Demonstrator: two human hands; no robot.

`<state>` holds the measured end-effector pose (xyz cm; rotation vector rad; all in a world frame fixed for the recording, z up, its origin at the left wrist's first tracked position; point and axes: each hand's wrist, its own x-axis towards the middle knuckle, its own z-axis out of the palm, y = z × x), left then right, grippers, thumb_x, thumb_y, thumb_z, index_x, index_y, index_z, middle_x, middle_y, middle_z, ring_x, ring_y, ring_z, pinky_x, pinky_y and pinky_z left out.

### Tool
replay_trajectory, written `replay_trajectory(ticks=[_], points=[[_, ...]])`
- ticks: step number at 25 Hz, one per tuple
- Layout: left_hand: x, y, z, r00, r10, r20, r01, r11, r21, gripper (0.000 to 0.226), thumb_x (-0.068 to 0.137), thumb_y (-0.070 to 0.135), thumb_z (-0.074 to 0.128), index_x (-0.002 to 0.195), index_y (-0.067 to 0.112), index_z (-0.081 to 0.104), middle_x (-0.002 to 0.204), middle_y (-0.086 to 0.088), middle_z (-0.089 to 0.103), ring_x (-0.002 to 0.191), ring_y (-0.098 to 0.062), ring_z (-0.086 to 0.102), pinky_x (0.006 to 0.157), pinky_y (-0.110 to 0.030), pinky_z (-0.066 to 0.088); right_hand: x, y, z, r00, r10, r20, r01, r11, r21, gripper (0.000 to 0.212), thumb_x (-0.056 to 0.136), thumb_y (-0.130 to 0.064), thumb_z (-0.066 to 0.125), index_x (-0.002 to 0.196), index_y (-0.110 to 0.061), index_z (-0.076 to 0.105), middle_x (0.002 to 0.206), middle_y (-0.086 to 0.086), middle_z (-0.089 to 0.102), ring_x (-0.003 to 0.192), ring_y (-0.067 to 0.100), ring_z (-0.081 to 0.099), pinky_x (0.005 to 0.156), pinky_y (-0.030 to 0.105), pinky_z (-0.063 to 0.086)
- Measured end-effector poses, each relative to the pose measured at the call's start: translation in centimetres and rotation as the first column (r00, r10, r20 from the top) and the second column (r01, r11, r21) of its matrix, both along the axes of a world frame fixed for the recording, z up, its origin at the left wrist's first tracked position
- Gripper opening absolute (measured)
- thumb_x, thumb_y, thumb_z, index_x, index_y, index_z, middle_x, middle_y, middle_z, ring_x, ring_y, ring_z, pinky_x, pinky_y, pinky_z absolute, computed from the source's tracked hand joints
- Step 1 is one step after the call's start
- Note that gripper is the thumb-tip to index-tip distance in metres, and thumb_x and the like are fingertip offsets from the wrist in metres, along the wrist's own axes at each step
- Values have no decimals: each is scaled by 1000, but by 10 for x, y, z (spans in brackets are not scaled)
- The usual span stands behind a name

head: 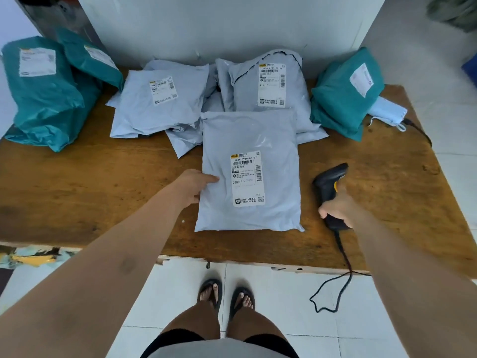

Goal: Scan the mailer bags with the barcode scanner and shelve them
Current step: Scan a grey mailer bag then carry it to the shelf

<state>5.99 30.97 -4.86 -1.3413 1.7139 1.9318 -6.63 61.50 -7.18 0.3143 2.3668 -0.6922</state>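
Our left hand (pixel 195 186) pinches the left edge of the nearest grey mailer bag (pixel 247 135), thumb on top and the fingers tucked out of sight beneath it. Our right hand (pixel 338 208) is wrapped round the handle of the black barcode scanner (pixel 329 180), just beside the bag's right edge, with the scanner's head pointing away from us. The two hands are well apart, with the bag between them. The bag lies flat near the front of the wooden desk (pixel 103 177), its label (pixel 246 178) face up. The scanner's cable (pixel 344 254) runs over the desk's front edge and loops down toward the tiled floor (pixel 284 293). Behind the bag, more grey mailer bags (pixel 160 104) overlap against the wall. Teal mailer bags (pixel 41 99) are piled at the desk's left end, and another teal bag (pixel 343 99) leans at the right.
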Motion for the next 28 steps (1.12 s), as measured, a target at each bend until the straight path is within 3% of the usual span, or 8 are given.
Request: replay_trajectory(ticks=[2, 5, 8, 11, 14, 18, 23, 28], points=[[2, -2, 3, 999, -36, 22, 36, 999, 0, 44, 80, 14, 74, 121, 8, 58, 118, -8, 65, 107, -27, 62, 94, -43, 50, 26, -16, -1, 997, 31, 67, -28, 998, -49, 99, 67, 4, 66, 151, -13, 15, 135, 18, 45, 119, 36, 45, 90, 41, 44], [4, -1, 4, 998, -60, 26, 60, 998, -8, 43, 81, 14, 73, 121, 8, 58, 118, -7, 65, 108, -26, 61, 97, -43, 49, 49, -32, 4, 969, -178, 172, 217, 944, -249, 93, 65, 3, 58, 149, -15, 21, 140, 15, 44, 124, 36, 44, 92, 41, 45], [6, -1, -1, 998, -54, 19, 54, 998, -17, 42, 82, 12, 71, 122, 7, 57, 120, -7, 64, 109, -27, 61, 97, -43, 49, 58, -37, 24, 908, -363, 211, 420, 776, -470, 72, 74, 4, 50, 140, -20, 33, 97, 12, 55, 83, 29, 55, 65, 36, 46], [7, -1, -3, 999, -54, 5, 54, 998, -22, 42, 84, 10, 69, 123, 6, 55, 122, -9, 62, 110, -28, 60, 98, -44, 48, 72, -52, 58, 900, -404, 163, 409, 651, -640, 43, 80, 0, 61, 118, -14, 47, 66, 8, 46, 54, 21, 46, 51, 30, 42], [8, -2, -2, 999, -49, -4, 49, 999, -7, 42, 85, 9, 68, 124, 6, 54, 122, -10, 62, 111, -29, 60, 97, -44, 48, 90, -74, 87, 959, -265, 101, 260, 678, -688, 41, 79, 2, 68, 114, -13, 51, 67, 10, 52, 50, 19, 50, 48, 29, 46], [10, -7, 0, 999, -37, -15, 37, 998, 49, 41, 85, 9, 68, 124, 6, 55, 122, -10, 62, 109, -29, 60, 93, -43, 49, 118, -96, 111, 984, -94, 154, 174, 727, -664, 34, 80, 6, 57, 111, -8, 53, 63, 9, 51, 45, 18, 47, 45, 27, 42], [12, -10, -2, 1000, -21, -17, 22, 998, 59, 48, 84, 6, 68, 129, 6, 50, 122, -9, 61, 108, -27, 59, 91, -41, 48, 154, -106, 115, 970, -65, 236, 207, 731, -650, 24, 80, 5, 56, 99, -8, 52, 54, 6, 46, 39, 18, 42, 43, 24, 39], [12, -9, -4, 1000, 3, -11, -3, 998, 68, 52, 84, 4, 68, 131, 6, 47, 124, -9, 59, 101, -24, 56, 91, -41, 46, 169, -124, 114, 986, -56, 159, 144, 771, -621, 28, 79, 2, 58, 101, -14, 51, 55, 7, 48, 41, 17, 45, 45, 24, 43]])
